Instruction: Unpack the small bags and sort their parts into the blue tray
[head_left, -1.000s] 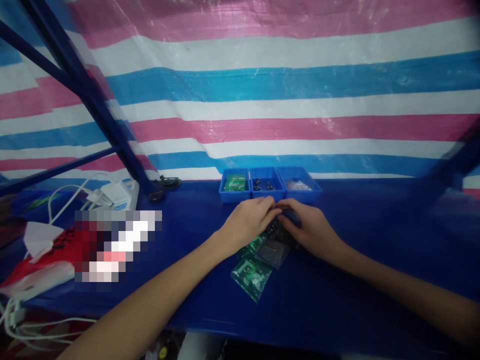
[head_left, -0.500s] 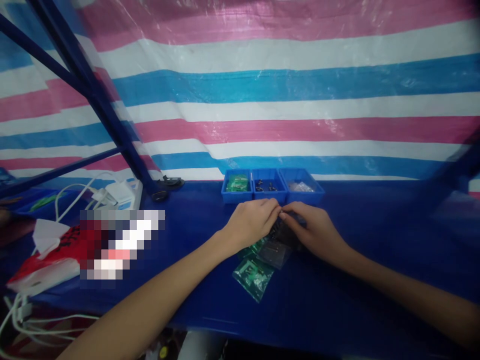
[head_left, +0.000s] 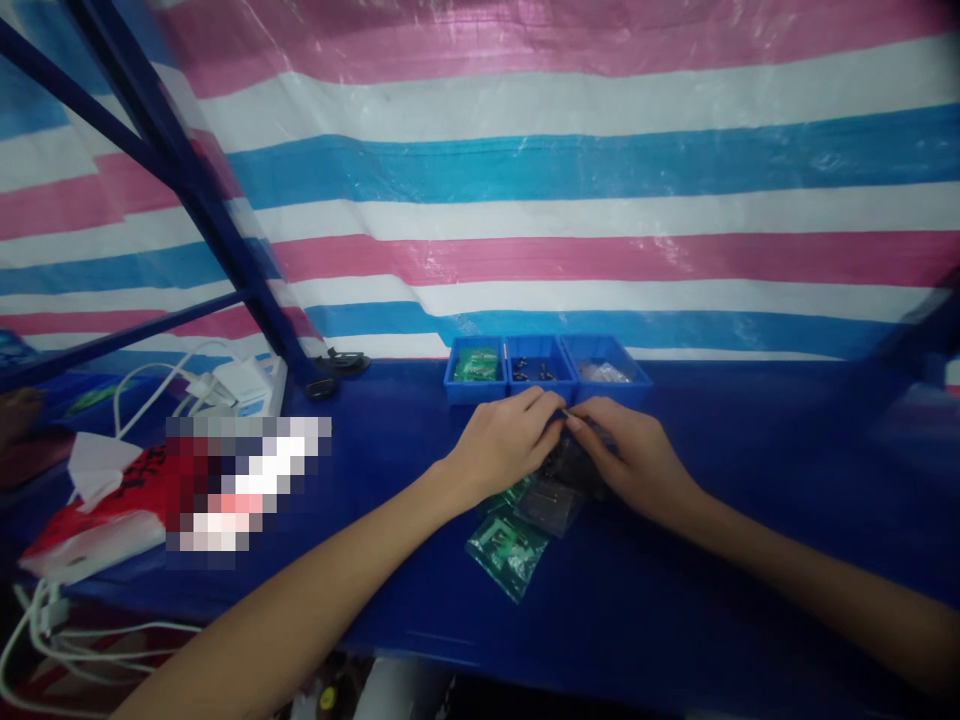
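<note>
Small dark part (head_left: 565,412) between the fingertips of the left hand (head_left: 504,440) and right hand (head_left: 636,450); both hands narrowed to a pinch on it; clear packet (head_left: 551,507) and green packet (head_left: 508,553) on the near side, upon the blue table (head_left: 660,600).

1 head-worn camera looks forward and down across the nearby blue table (head_left: 637,600), facing the striped sheet (head_left: 525,170).

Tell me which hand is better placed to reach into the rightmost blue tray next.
Probably the right hand: it is just in front of that tray, while the left hand is farther left. Both look busy close together, though.
</note>
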